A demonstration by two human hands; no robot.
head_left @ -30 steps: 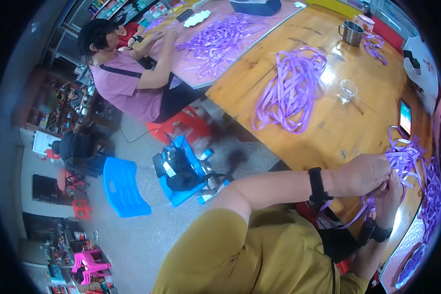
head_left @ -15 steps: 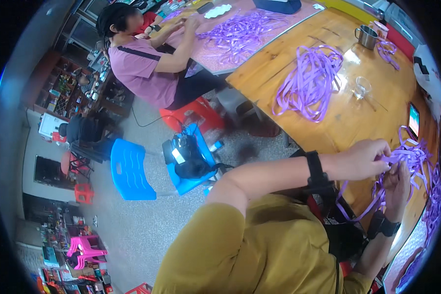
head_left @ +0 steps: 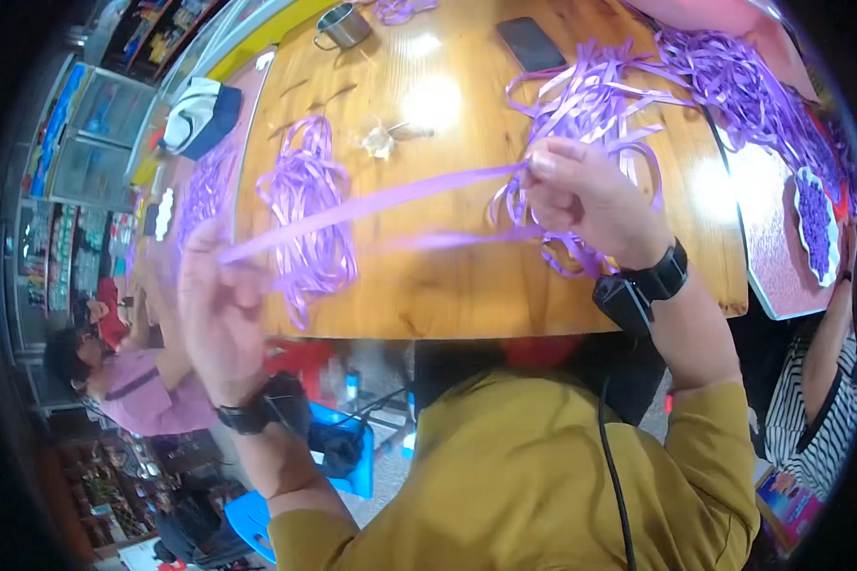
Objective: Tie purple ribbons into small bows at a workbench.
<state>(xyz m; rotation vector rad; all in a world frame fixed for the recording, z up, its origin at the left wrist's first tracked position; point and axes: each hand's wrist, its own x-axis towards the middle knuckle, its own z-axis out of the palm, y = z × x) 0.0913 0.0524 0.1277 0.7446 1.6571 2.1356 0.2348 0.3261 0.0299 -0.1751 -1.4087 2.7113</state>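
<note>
A flat purple ribbon point(head_left: 381, 204) stretches nearly taut between my two hands above the wooden table. My left hand point(head_left: 221, 319), smeared by motion, pinches its left end past the table's left side. At the other end, the thumb and fingers of my right hand point(head_left: 590, 200) are closed on the ribbon. A second, blurred strand hangs just below it. Behind my right hand lies a loose pile of purple ribbon point(head_left: 581, 100), partly hidden by that hand. A looped bundle of purple ribbon point(head_left: 305, 195) rests on the table near my left hand.
On the wooden table point(head_left: 428, 295) are a dark phone point(head_left: 531, 44), a steel mug point(head_left: 344, 27) and a small clear item point(head_left: 378, 143). More ribbon point(head_left: 733, 81) heaps at the far right, near a white scalloped dish point(head_left: 815, 228). People sit at both sides.
My hands were close together at the ribbon pile; now they are wide apart, the left drawn far leftward with ribbon stretched between them. The view has turned to face the table.
</note>
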